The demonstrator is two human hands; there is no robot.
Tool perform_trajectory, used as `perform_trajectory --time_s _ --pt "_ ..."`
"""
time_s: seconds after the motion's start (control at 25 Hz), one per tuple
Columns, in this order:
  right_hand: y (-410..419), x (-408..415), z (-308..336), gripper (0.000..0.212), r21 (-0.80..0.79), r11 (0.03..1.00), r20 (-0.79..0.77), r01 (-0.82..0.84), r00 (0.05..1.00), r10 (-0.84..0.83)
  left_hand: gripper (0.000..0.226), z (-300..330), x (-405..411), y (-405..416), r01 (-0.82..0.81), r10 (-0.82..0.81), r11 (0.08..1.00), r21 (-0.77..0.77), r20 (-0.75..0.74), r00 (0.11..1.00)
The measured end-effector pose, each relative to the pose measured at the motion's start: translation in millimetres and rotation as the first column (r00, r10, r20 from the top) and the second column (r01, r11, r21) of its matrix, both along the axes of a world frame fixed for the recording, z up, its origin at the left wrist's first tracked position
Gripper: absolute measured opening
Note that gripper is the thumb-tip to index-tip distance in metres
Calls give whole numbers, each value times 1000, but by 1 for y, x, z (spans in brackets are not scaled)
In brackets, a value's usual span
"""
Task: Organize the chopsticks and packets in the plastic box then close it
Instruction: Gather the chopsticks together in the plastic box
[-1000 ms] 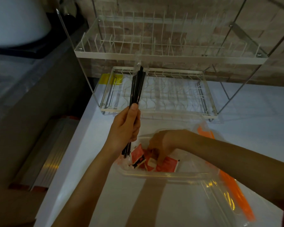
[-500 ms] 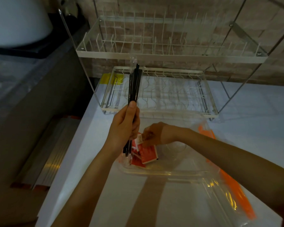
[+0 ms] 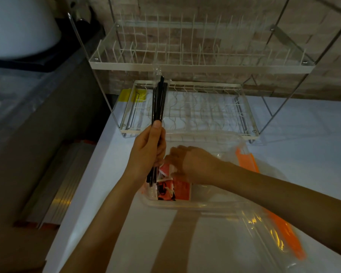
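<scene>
My left hand (image 3: 148, 150) is shut on a bundle of black chopsticks (image 3: 158, 103) in clear wrapping, held upright with the lower ends over the left end of the clear plastic box (image 3: 205, 205). My right hand (image 3: 187, 162) reaches into the box's left part and pinches red and orange sauce packets (image 3: 173, 189), which lie piled against the left wall. The box's clear lid with orange clips (image 3: 280, 227) lies open to the right.
A white two-tier wire dish rack (image 3: 185, 107) stands just behind the box on the white counter (image 3: 98, 194). The counter's left edge drops off beside my left arm. A brick wall is behind the rack.
My right hand has gathered the packets from the box's middle toward its left end, next to the chopsticks. The chopstick bundle has stayed upright in my left hand.
</scene>
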State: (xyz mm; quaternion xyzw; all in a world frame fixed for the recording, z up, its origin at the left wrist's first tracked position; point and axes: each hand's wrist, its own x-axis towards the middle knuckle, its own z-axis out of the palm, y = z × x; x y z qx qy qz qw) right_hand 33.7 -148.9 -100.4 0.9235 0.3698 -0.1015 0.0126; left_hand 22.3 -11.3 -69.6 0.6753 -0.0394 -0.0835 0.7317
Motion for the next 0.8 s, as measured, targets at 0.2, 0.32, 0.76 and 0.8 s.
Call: perform_trajectory --time_s 0.2,0.32,0.76,0.8 --pt "2 1 -33 49 73 986 -286 -147 944 162 40 0 0 -1 2 -2 1000 4 -10 1000" --pt "9 11 -46 49 28 981 -279 -192 941 192 39 0 1 0 1 -1 1000 -1 -10 1000" --pt "-1 17 -9 42 72 997 -318 -17 947 39 39 -1 0 -1 25 -28 997 68 46 999" --pt "-9 14 2 39 184 975 -377 123 925 -46 39 -1 0 -2 39 -42 996 76 44 998"
